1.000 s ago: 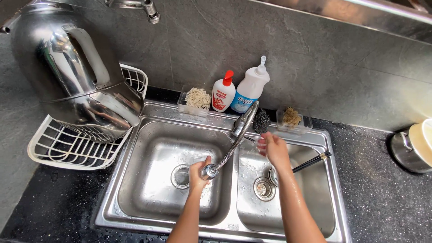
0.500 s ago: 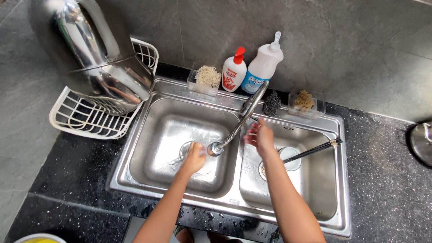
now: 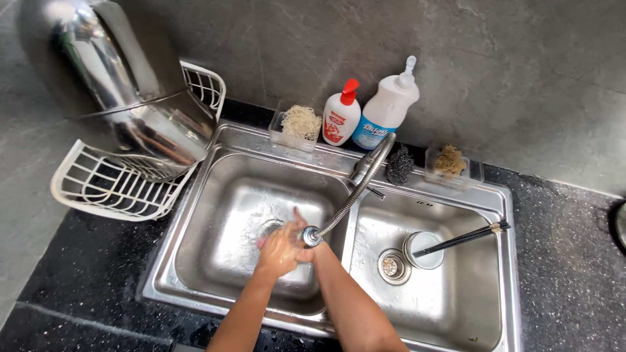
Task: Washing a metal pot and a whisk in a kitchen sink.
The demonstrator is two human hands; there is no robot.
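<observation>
Both hands are pressed together over the left basin of the steel double sink (image 3: 195,274), the left hand (image 3: 277,251) lying on top and the right hand (image 3: 305,253) tucked against it, right under the head of the flexible faucet hose (image 3: 349,202). Can't tell if anything is held between them. The right basin has a small round cup (image 3: 424,251) with black chopsticks (image 3: 466,238) resting across it. Behind the sink stand two soap bottles (image 3: 368,111) and some scrubbers (image 3: 399,164). A white wire rack (image 3: 117,186) on the left holds big steel pots (image 3: 111,85).
</observation>
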